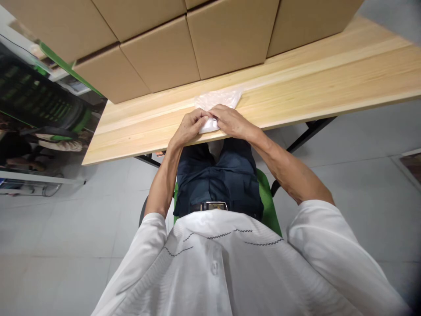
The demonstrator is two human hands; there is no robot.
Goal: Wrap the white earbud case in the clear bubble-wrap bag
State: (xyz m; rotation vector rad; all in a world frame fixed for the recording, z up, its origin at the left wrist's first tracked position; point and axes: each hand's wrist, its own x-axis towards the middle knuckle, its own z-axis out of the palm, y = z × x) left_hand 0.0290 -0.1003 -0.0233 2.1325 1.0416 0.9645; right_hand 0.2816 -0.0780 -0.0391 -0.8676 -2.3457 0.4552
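A thin, whitish see-through plastic bag [219, 98] lies at the near edge of the wooden table, its far part spread out beyond my fingers. My left hand [191, 125] pinches the bag's near part from the left, thumb and fingers closed. From the right, my right hand [232, 119] grips the same part, its fingertips almost meeting those of the left. Between the two hands a white, bunched portion of the bag shows. Whether something sits inside it I cannot make out.
Cardboard boxes [161, 55] stand stacked along the back of the wooden table [329, 83]. I sit on a green chair [268, 202] close to the table's front edge. Off to the left are a dark green-edged chair [42, 96] and a white metal frame [42, 176].
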